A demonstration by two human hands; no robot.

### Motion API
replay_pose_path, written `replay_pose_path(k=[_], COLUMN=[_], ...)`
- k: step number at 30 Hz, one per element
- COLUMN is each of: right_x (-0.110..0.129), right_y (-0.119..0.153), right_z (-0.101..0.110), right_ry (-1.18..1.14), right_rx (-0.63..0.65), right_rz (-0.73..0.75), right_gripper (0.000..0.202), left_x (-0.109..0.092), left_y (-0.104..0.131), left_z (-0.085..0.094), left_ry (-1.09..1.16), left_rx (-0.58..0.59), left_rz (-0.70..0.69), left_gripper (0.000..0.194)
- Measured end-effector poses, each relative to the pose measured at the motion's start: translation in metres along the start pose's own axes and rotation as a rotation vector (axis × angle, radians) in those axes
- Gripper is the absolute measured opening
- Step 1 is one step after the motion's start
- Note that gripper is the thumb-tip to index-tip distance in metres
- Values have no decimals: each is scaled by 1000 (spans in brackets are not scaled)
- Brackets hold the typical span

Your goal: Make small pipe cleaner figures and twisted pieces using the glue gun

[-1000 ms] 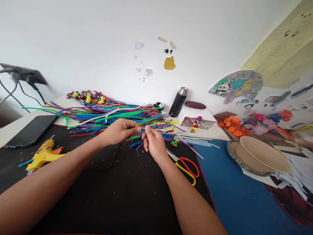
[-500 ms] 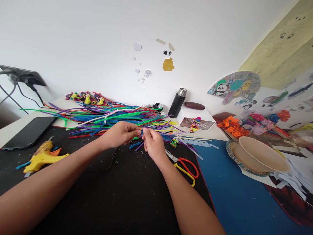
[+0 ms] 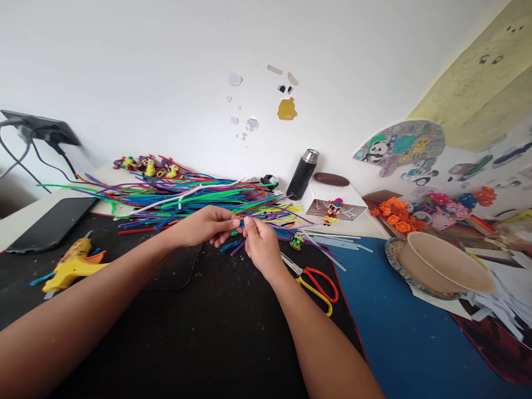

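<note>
My left hand (image 3: 216, 226) and my right hand (image 3: 262, 242) meet fingertip to fingertip above the black mat (image 3: 233, 332). Both are pinched on a short bit of blue pipe cleaner (image 3: 241, 223), mostly covered by my fingers. Just behind them spreads a heap of multicoloured pipe cleaners (image 3: 195, 194). A small blue pipe-cleaner piece (image 3: 230, 246) lies on the mat below my left fingers. To the right of my right hand rest scissors (image 3: 318, 285) with red and yellow handles, and a small green figure (image 3: 296, 242).
A yellow glue gun (image 3: 72, 269) and a dark phone (image 3: 53, 224) lie at left. Behind stand a black flask (image 3: 302, 174), a white box (image 3: 351, 194) and a small pipe-cleaner doll (image 3: 333, 211). At right are orange flowers (image 3: 397, 215) and a beige bowl (image 3: 451, 263).
My left hand's lower fingers have loosened and dropped slightly, while both pinches stay together. The view has shifted a little; nothing on the table has moved.
</note>
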State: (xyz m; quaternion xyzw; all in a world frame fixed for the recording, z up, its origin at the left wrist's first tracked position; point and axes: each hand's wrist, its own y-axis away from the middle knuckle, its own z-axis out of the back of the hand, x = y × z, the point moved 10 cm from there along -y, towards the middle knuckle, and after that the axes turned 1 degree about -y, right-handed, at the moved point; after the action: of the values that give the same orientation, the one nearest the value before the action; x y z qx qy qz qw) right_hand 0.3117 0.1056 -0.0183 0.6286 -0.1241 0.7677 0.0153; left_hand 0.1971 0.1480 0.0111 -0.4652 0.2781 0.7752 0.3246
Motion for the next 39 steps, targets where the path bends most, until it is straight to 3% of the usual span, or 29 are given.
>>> replay_pose_path(k=[5, 9, 14, 19, 22, 26, 33, 39], right_x=[-1, -1, -1, -6, -9, -10, -10, -11], right_y=[0, 0, 1, 0, -1, -2, 0, 1], right_z=[3, 3, -1, -6, -9, -6, -9, -12], right_ry=[-47, -75, -124, -211, -255, -280, -326, -336], right_rx=[-12, -18, -5, 25, 43, 24, 29, 64], right_rz=[-25, -45, -67, -90, -113, -150, -150, -170], right_gripper=[48, 49, 52, 53, 54, 55, 56, 54], left_x=[-12, -18, -24, -43, -44, -40, -48, -45], left_y=[9, 15, 14, 18, 17, 15, 19, 17], left_z=[18, 25, 26, 18, 12, 11, 3, 6], left_ry=[-93, -262, -524, -733, -834, -864, -920, -855], left_rx=[-40, -85, -156, -173, -175, -199, -217, -198], left_rz=[-100, -105, -141, -356, -377, -334, -467, -423], left_gripper=[50, 46, 36, 37, 36, 34, 37, 33])
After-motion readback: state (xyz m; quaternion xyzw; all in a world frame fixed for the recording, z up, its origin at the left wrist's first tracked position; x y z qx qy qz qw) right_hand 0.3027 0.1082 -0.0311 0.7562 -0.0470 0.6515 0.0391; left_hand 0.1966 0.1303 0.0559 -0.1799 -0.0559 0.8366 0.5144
